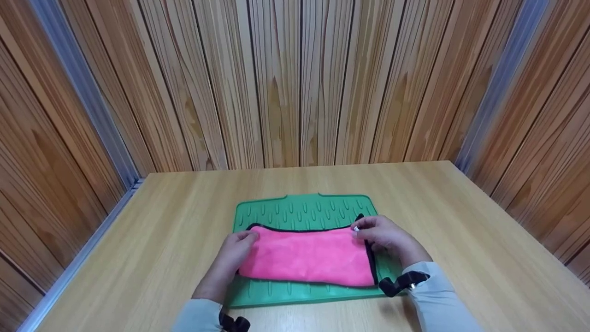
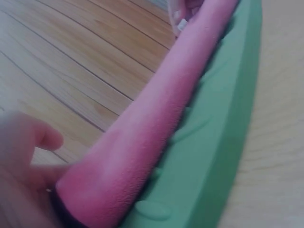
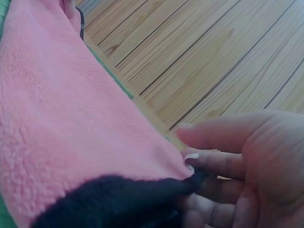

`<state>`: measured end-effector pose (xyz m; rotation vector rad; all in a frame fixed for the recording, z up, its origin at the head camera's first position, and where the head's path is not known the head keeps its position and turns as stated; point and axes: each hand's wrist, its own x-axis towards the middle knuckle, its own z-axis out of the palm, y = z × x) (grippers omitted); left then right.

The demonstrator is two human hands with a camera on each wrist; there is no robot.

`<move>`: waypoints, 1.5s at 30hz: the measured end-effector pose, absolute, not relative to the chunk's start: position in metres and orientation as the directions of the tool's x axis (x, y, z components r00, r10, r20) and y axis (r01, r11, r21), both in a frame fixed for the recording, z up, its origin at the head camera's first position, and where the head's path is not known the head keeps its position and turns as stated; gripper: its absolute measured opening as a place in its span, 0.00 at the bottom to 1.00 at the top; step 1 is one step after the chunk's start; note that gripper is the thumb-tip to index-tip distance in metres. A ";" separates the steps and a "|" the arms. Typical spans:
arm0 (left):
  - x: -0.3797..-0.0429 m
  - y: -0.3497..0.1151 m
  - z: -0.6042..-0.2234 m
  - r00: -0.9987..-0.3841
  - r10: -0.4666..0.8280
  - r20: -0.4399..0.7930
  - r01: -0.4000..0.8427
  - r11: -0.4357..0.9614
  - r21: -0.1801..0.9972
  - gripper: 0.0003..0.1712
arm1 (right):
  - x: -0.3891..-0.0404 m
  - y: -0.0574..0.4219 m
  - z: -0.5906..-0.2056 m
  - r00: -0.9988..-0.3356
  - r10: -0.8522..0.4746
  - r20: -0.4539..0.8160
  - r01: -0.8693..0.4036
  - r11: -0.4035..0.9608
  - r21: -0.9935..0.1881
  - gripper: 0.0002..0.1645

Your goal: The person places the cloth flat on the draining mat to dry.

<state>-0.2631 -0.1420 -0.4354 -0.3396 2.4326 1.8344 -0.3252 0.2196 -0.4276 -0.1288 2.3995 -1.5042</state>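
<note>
A pink fleecy cloth (image 1: 309, 256) with black edging lies across a green mat (image 1: 299, 203) with raised oval ridges. My left hand (image 1: 237, 253) holds the cloth at its upper left corner, thumb on the pink side and the other fingers largely hidden beneath. At the upper right corner my right hand (image 1: 387, 235) grips the black edge. A small white tag (image 1: 356, 228) shows by its fingertips. Close up in the right wrist view, the cloth's dark edging (image 3: 114, 199) runs into the fingers (image 3: 218, 164).
The mat rests on a light wood table (image 1: 175, 221). Wood-plank walls (image 1: 281, 92) rise behind it and on both sides, with grey metal posts (image 1: 87, 87) at the corners. Black straps with small devices (image 1: 403, 282) are on both sleeved wrists.
</note>
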 end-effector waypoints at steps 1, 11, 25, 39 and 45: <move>-0.262 -0.143 -0.434 -0.972 -0.124 -0.201 -0.227 0.260 0.939 0.29 | -0.324 0.220 -0.427 -0.945 -0.250 -0.211 0.077 0.459 -0.885 0.21; -0.256 -0.152 -0.424 -0.960 -0.112 -0.258 -0.278 0.247 0.928 0.23 | -0.320 0.225 -0.409 -0.900 -0.379 -0.214 -0.039 0.560 -0.827 0.25; -0.303 -0.145 -0.396 -0.985 -0.082 -0.151 -0.162 0.147 0.976 0.30 | -0.371 0.215 -0.383 -0.954 -0.281 -0.107 -0.038 0.464 -0.885 0.30; -0.335 -0.158 -0.420 -0.936 -0.110 -0.336 -0.353 0.240 0.904 0.25 | -0.398 0.194 -0.425 -0.964 -0.228 -0.138 -0.023 0.588 -0.809 0.30; -0.326 -0.165 -0.420 -0.922 -0.112 -0.371 -0.387 0.266 0.883 0.13 | -0.386 0.201 -0.418 -0.956 -0.237 -0.176 -0.016 0.637 -0.771 0.24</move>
